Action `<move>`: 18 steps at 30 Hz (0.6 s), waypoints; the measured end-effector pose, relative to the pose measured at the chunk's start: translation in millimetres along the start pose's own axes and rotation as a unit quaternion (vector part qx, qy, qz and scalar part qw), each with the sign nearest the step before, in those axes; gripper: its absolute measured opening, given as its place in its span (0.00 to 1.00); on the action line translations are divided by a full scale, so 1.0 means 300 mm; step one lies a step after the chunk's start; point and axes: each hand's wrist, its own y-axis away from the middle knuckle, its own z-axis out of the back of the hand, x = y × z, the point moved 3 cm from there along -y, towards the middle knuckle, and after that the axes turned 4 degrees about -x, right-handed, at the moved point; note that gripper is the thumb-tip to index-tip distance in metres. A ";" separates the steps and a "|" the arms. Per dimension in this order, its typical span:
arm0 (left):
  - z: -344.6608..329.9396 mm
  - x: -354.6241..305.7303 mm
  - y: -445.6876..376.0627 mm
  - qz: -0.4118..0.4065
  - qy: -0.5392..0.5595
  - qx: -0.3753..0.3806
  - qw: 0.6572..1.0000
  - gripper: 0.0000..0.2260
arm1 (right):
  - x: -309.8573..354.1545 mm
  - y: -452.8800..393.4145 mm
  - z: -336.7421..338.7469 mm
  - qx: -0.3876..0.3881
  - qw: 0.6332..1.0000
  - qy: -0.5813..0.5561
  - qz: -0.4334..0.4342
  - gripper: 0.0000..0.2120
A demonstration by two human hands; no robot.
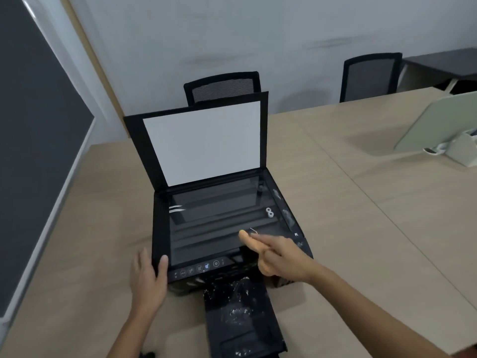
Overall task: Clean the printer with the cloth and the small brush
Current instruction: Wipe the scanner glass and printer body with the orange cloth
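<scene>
A black printer (161, 228) stands on the beige table, its scanner lid (204, 140) raised so the white pad faces me. The scanner glass (214, 215) lies bare, with two small white rings (269, 212) near its right edge. My left hand (147, 282) lies flat against the printer's front left corner, thumb on the top edge. My right hand (273, 251) hovers over the front right of the glass, thumb and forefinger stretched forward, other fingers curled. A thin pale wisp (254, 230) shows at the fingertips; motion blur hides whether it is pinched. Neither cloth nor brush is in view.
The printer's output tray (240, 313) sticks out toward me, speckled with white dust. Two black mesh chairs (222, 86) (369, 76) stand beyond the table (387, 215). A pale green divider panel on a white stand (438, 122) sits at the right. A dark board (33, 125) covers the left wall.
</scene>
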 end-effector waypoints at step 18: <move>-0.394 -0.424 0.037 -0.140 -0.252 0.031 0.957 0.27 | -0.271 -0.303 0.188 -0.127 0.942 0.306 0.045 0.28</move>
